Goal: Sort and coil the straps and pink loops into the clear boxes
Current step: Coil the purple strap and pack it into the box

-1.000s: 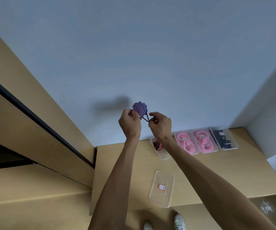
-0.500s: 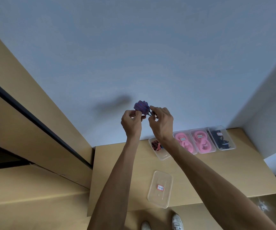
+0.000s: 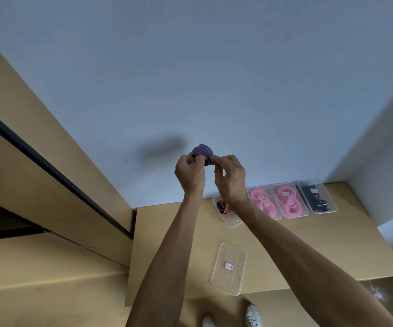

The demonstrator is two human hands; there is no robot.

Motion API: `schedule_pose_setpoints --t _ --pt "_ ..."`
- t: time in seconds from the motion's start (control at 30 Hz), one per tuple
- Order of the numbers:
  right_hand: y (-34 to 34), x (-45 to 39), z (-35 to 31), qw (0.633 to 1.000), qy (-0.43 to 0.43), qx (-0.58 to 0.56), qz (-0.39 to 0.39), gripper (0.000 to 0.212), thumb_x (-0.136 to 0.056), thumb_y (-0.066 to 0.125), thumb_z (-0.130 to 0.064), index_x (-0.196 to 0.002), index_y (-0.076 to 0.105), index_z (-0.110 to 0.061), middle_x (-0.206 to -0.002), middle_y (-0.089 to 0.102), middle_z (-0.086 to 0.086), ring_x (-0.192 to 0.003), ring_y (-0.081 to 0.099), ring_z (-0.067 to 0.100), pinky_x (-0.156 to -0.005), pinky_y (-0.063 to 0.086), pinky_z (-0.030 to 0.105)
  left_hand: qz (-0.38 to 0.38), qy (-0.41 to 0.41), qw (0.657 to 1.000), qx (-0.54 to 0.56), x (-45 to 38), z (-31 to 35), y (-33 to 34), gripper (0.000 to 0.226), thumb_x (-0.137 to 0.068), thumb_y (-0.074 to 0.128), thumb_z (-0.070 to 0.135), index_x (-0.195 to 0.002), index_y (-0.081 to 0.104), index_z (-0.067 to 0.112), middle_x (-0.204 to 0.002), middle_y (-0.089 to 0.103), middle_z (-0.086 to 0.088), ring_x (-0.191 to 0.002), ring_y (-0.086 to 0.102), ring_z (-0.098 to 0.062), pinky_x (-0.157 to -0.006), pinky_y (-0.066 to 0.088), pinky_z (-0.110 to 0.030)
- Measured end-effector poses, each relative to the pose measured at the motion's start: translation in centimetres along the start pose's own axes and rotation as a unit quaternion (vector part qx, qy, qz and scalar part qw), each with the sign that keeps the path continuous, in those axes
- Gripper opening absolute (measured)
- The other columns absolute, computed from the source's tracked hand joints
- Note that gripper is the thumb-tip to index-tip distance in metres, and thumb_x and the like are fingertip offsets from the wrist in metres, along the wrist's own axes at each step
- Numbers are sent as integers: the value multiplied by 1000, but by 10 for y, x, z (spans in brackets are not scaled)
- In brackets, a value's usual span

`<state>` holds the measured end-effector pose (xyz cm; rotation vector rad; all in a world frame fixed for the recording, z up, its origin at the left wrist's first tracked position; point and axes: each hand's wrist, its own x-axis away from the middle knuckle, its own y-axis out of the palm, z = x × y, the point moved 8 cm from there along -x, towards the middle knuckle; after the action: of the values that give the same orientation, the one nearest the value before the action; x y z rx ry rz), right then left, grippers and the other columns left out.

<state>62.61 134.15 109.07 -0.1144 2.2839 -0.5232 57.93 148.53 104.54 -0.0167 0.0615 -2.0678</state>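
Above the counter [image 3: 332, 244], at 12 o'clock: striped strap coil [image 3: 203, 152] pinched between left hand [image 3: 190, 173] and right hand [image 3: 230, 177], probably keeping the wraps tight. Bound, by the look, for the striped-strap box [image 3: 232, 221] just below, at 6 o'clock.

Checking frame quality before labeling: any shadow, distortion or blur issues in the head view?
Head view: even, soft light with no glare; the hands cast one diffuse shadow on the wall up-left of the striped coil. Wide-angle lens bends and splays the table edge and walls. Labels on the clear boxes are too small to read. Left hand and right hand look sharp.
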Motion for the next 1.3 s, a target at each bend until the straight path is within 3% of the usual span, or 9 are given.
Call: schedule_pose_setpoints --t 0.17,0.33,0.5,0.67,0.77,0.87,0.97,1.13,1.3 --pt "6 5 0 999 -10 -32 -36 19 -85 68 10 -95 76 -3 -77 72 4 -72 61 28 -62 52 37 -4 -18 999 26 -1 -7 0 22 -81 63 7 -66 47 7 -59 47 7 -51 38 -6 -49 36 -16" --pt "12 9 -2 996 -21 -51 -64 23 -82 71 10 -100 76 -2 -81 73 3 -76 61 27 -65 51 33 -31 -40 997 52 -3 -14 1 22 -81 63 8 -64 48 11 -54 52 13 -50 46 -5 -50 40 -16" --pt "7 14 15 992 61 -97 -47 20 -89 69 0 -108 74 -3 -90 73 7 -86 65 23 -72 55 38 -113 -65 988 78 -3 -16 10 18 -74 63 13 -67 47 10 -66 43 -5 -66 40 -19 -65 39 -34" --pt "7 14 21 984 127 -117 -52 13 -93 64 -5 -106 63 -8 -95 72 -4 -86 68 12 -70 56 36 -129 -58 987 79 -4 -8 11 23 -68 66 18 -67 43 15 -67 41 -5 -66 39 -19 -64 39 -37" --pt "6 11 20 982 134 -126 -51 15 -94 61 -2 -107 63 -7 -97 72 -1 -88 68 13 -75 57 33 -124 -78 983 109 -4 -11 11 29 -74 65 15 -97 47 16 -78 59 -5 -66 54 -13 -69 52 -34" --pt "4 9 16 985 114 -119 -56 20 -91 58 7 -106 68 -2 -96 72 6 -88 68 26 -78 58 41 -163 -90 975 119 -2 -14 16 46 -85 60 7 -126 49 26 -93 69 -3 -75 65 -6 -74 58 -24" --pt "5 11 13 986 95 -121 -67 27 -86 55 13 -103 71 -2 -92 69 -1 -89 68 28 -79 58 45 -155 -81 978 110 -3 -14 15 34 -85 59 6 -117 64 14 -92 71 3 -76 67 -5 -68 56 -22" --pt "8 7 9 987 82 -112 -83 23 -87 65 8 -103 75 -6 -92 72 -1 -92 68 19 -81 55 33 -110 -110 980 125 -2 -19 8 17 -80 61 6 -94 66 14 -70 70 6 -62 66 -8 -62 56 -26" --pt "8 0 2 989 43 -99 -105 19 -86 69 4 -100 76 -7 -88 65 -10 -91 65 20 -79 52 24 -129 -90 981 112 -5 -14 7 19 -78 62 4 -95 67 12 -80 70 -4 -67 66 -13 -61 55 -26"
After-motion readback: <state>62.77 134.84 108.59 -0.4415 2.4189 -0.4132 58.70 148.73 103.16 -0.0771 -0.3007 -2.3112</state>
